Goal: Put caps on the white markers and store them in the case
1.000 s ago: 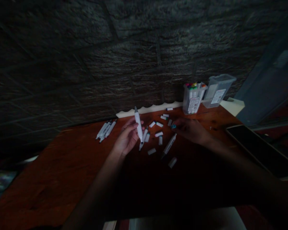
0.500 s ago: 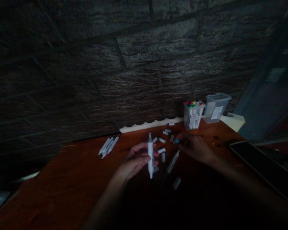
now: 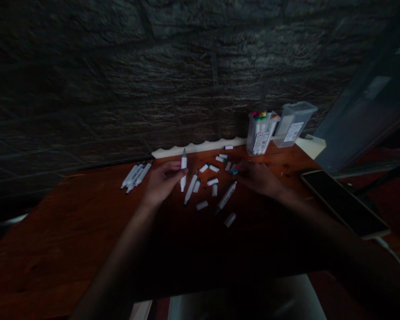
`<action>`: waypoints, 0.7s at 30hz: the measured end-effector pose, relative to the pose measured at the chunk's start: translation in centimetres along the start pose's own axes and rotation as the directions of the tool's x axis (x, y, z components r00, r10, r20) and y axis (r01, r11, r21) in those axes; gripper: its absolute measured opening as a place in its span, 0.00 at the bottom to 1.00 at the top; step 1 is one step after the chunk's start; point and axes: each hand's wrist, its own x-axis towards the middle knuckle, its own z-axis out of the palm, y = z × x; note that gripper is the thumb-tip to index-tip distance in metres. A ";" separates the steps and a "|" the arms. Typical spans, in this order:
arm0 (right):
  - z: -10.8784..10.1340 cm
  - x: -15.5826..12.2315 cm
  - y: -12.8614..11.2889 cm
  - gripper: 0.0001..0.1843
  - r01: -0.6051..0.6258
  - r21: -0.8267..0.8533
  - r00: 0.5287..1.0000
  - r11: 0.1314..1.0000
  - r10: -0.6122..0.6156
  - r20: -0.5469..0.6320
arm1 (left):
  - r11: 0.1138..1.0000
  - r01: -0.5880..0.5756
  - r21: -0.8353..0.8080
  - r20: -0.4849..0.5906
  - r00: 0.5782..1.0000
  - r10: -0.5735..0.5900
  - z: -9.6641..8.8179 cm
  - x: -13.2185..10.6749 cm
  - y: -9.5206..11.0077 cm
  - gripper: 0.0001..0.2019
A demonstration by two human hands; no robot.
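— Well, starting at the left of the table (image 3: 70, 231): what lies there?

— A bundle of markers (image 3: 135, 174), side by side, near the far edge. Nothing touches it.

— And the left hand (image 3: 162, 182)?

— Just right of the bundle, closed around a white marker (image 3: 183, 171). Fingers and thumb pinch its barrel at the middle. It stands about upright, grey tip up, lifted off the table toward the far edge.

— What's around it?

— A loose marker (image 3: 190, 189) lies slanted just beside the hand, with small white caps (image 3: 202, 205) scattered about it. A second loose marker (image 3: 226, 195) lies further right, with one more cap nearer the front edge.

— The right hand (image 3: 256, 177)?

— Palm down, fingers curled low over the table, fingertips at a teal cap (image 3: 234, 171). It's too dim to tell whether they pinch the cap or only touch it.

— Beyond that?

— At the far right corner a marker tub (image 3: 262, 133) stands full of coloured tops, with a clear tub (image 3: 293, 124) just beside it. A dark phone (image 3: 345, 203) lies flat near the right edge, well apart from both hands.
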 end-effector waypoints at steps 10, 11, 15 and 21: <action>0.0 0.0 -0.3 0.05 -0.031 0.005 0.999 1.000 0.031 0.021 | 0.920 -0.055 0.388 0.204 0.979 -0.028 0.3 -0.6 -1.3 0.13; 0.0 0.0 -0.3 0.05 -0.036 0.008 0.999 0.999 0.035 0.023 | 0.920 -0.055 0.387 0.204 0.979 -0.028 0.4 -0.7 -1.2 0.13; -0.1 0.0 -0.4 0.04 -0.025 0.001 1.000 1.000 0.025 0.009 | 0.896 -0.029 0.443 0.234 0.968 -0.084 0.3 -1.0 -0.7 0.09; 0.1 0.0 -0.2 0.06 -0.042 0.020 0.999 0.999 0.042 0.013 | 0.899 0.060 0.434 0.253 0.949 -0.186 -0.6 -0.9 -0.1 0.07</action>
